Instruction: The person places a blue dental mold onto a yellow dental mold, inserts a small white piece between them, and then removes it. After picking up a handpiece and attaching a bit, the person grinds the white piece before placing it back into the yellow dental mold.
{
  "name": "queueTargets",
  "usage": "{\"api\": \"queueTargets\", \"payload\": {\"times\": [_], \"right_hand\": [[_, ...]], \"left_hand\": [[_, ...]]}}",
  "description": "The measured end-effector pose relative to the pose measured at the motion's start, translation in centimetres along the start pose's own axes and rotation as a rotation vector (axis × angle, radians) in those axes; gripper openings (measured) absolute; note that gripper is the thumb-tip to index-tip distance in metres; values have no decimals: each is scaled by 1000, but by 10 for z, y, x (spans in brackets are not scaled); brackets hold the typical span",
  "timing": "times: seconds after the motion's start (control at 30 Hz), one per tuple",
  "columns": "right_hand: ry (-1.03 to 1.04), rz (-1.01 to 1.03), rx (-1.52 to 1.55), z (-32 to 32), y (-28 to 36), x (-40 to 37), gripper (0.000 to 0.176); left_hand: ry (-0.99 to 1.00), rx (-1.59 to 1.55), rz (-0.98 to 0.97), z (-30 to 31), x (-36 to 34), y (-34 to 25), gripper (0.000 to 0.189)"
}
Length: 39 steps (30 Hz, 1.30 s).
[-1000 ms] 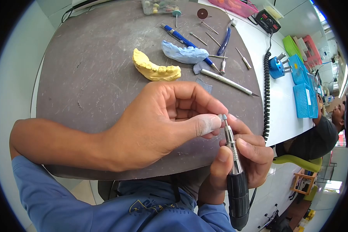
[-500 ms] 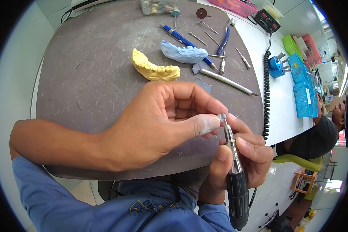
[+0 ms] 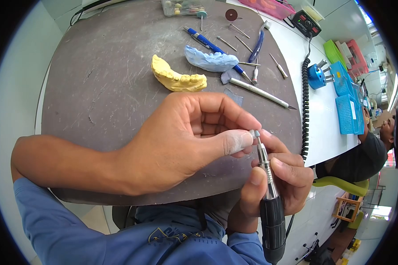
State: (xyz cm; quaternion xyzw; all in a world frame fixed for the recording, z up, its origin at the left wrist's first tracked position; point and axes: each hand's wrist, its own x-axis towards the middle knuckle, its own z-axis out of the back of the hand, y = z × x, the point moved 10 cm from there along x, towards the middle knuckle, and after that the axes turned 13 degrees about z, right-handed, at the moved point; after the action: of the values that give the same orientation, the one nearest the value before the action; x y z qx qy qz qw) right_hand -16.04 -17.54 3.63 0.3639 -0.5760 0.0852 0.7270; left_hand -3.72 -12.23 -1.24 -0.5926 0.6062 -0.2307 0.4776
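My left hand (image 3: 185, 143) pinches a small pale piece (image 3: 252, 131), tooth-sized, between thumb and forefinger. White dust coats that thumb. My right hand (image 3: 292, 176) is wrapped round a rotary handpiece (image 3: 273, 221) with a black body and a metal nose pointing up. A small grey-blue grinding tip (image 3: 257, 133) at its end sits right at the pale piece. Fingertips mostly hide the piece's shape. Beyond my left hand lie a yellow dental cast (image 3: 177, 78) and a blue dental impression strip (image 3: 211, 59).
A craft knife (image 3: 261, 92), a blue pen (image 3: 216, 49), a toothbrush (image 3: 257, 44) and several burs lie at the board's far right. The coiled cord (image 3: 304, 101) runs down to its right from a control box (image 3: 305, 23). Another person (image 3: 360, 152) sits at far right.
The grinding tip has shifted very slightly against the pale piece, and the handpiece has moved a touch to the right. Both hands keep their grip.
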Motion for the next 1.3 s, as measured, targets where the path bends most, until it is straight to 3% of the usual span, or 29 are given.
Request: {"api": "queueTargets", "payload": {"times": [0.93, 1.3], "right_hand": [[28, 2, -35, -3, 1, 2, 33], [-64, -9, -63, 5, 0, -2, 32]], "left_hand": [[3, -3, -3, 0, 0, -1, 19], [27, -10, -43, -3, 0, -4, 18]]}}
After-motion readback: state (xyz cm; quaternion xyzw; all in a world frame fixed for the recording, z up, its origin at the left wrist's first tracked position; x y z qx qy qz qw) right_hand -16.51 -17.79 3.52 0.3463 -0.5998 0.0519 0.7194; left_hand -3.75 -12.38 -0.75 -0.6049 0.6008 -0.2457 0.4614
